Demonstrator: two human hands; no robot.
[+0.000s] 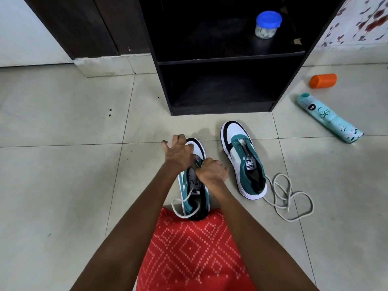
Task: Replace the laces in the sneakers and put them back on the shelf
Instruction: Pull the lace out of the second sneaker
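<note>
while the teal-and-white sneaker (194,186) lay toe-first before the black wooden shelf (228,59), its toe was gripped by the left hand (178,154); its white cord lace (173,205) was pinched by the curled right hand (211,171), heelward.

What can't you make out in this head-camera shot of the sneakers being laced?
All in the head view:
Eyelets of the near sneaker, and which ones its lace passes through: covered by the left hand and right hand.
What the right hand pinches: hidden by its own knuckles.
Contents of the jar on the shelf: too small.
Back of the shelf's lower compartment: too dark.
</note>
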